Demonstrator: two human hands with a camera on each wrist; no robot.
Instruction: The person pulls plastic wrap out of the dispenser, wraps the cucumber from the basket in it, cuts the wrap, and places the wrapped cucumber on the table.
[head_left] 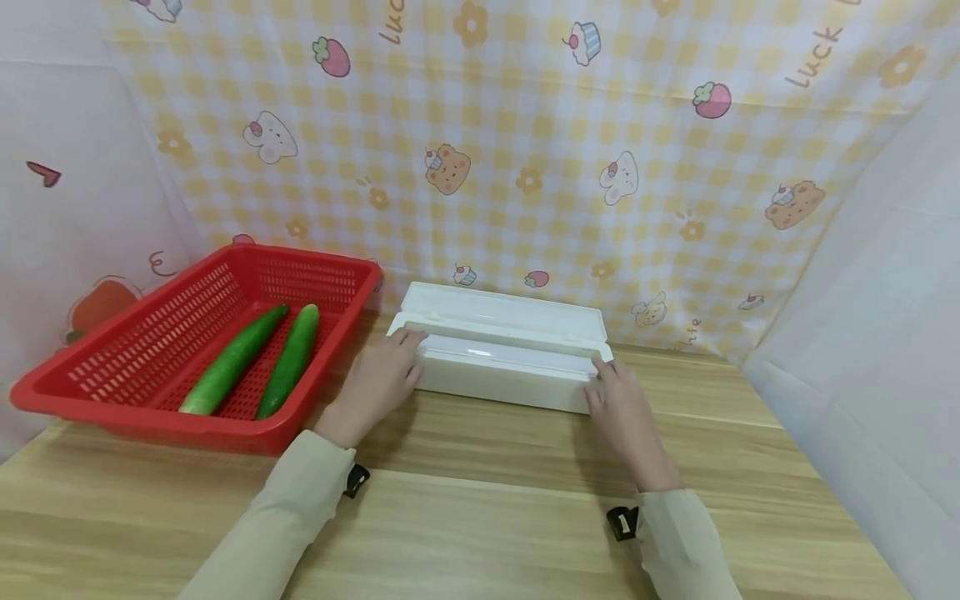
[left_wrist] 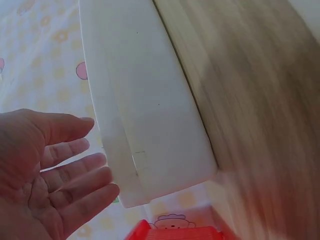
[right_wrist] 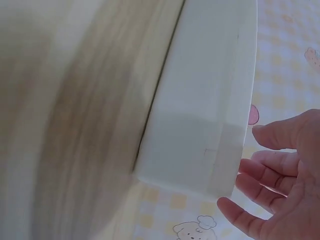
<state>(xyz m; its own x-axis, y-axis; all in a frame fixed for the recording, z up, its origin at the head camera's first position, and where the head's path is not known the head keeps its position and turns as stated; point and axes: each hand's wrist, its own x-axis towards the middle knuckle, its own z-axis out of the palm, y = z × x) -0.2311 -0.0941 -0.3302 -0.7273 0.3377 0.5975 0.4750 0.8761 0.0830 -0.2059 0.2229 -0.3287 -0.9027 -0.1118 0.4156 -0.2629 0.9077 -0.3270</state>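
A long white box (head_left: 501,377) stands on the wooden table with its white lid (head_left: 510,312) tipped back toward the curtain. Inside lies a smooth, shiny white roll (head_left: 517,357), which looks like plastic wrap. My left hand (head_left: 381,373) is at the box's left end, its fingers over the rim; the left wrist view shows them loosely extended beside the top edge. At the right end, my right hand (head_left: 621,408) reaches over the corner, thumb apart from the relaxed fingers in the right wrist view. Whether the fingertips touch the roll is hard to tell.
A red plastic basket (head_left: 330,367) stands to the left, close to my left forearm. Two green cucumbers (head_left: 234,360) (head_left: 292,360) lie in it. Behind the box hangs a yellow checked curtain (head_left: 495,217). The wooden table (head_left: 480,533) extends toward me.
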